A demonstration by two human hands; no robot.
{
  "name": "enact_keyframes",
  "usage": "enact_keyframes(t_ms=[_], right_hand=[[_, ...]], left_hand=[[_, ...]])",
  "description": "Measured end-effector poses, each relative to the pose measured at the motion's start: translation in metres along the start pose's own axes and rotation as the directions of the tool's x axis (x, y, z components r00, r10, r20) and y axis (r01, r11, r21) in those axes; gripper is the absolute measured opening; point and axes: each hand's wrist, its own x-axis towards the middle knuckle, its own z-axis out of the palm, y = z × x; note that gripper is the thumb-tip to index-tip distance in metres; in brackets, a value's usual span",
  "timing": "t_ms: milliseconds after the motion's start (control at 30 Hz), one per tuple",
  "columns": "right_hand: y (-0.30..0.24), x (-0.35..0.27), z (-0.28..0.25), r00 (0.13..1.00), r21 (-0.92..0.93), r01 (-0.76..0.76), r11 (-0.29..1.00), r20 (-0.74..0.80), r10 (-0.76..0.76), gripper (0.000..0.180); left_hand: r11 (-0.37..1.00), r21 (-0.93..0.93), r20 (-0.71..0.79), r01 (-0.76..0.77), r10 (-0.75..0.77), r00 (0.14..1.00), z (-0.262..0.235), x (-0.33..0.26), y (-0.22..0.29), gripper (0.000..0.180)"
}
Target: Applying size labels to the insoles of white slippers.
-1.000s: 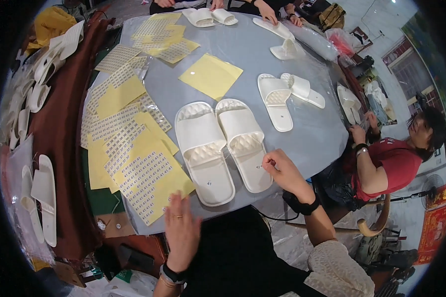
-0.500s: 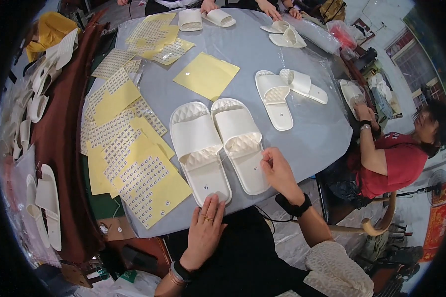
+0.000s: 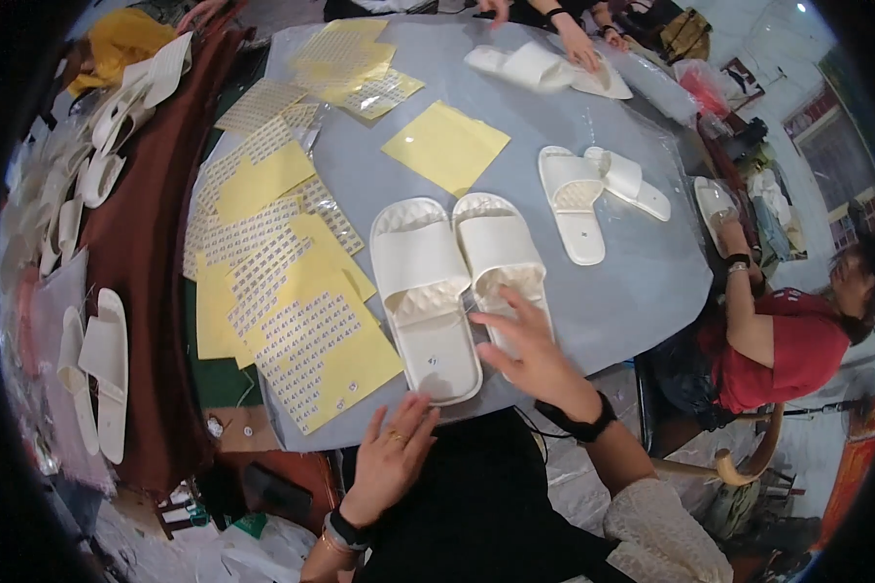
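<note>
Two white slippers lie side by side on the grey surface, directly before the person. Left slipper and right slipper both point toe-away, heels to the person; long axes near parallel, running away from the body and leaning a little left at the toe end. Soles down, broad straps up. One small sticker on the left slipper's heel.

Left hand: fingers extended, slightly apart, tips at the left slipper's heel edge; cannot tell whether touching. Right hand: fingers spread over the heel half of the right slipper, thumb apart from the rest; contact unclear.

To the right, two more slippers, toes away, splayed, their toe ends close together. Far side: two slippers, blurred, long axes roughly crosswise; a co-worker's hand at the right one.

One yellow sheet lies alone past the central pair. Left of them, a spread of overlapping sticker sheets, too layered to count; two loose stickers on the nearest.

Left, beside brown cloth: two slippers nearest, more behind, uncounted. Right: one person in red, hand at one slipper.
</note>
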Motion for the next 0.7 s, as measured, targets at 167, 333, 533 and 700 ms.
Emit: enact_keyframes(t_ms=[167,333,533,700], right_hand=[[-0.007,0.04,0.034,0.985,-0.172,-0.026,0.985,0.165,0.055,0.056],[-0.004,0.045,0.021,0.979,-0.114,-0.09,0.989,0.172,0.109,0.061],[0.045,0.064,-0.065,0.957,-0.2,-0.131,0.971,-0.282,0.072,0.055],[0.06,0.107,-0.145,0.822,-0.119,-0.271,0.955,-0.545,0.165,0.054]], left_hand=[[0.919,0.12,-0.197,0.375,-0.348,0.917,-0.007,-0.018,-0.014,0.048],[0.893,0.085,-0.262,0.441,-0.407,0.875,-0.006,-0.025,-0.026,0.05],[0.895,0.13,-0.228,0.426,-0.392,0.892,-0.001,-0.025,-0.032,0.051],[0.904,0.099,-0.204,0.415,-0.39,0.898,-0.001,-0.015,-0.033,0.051]])
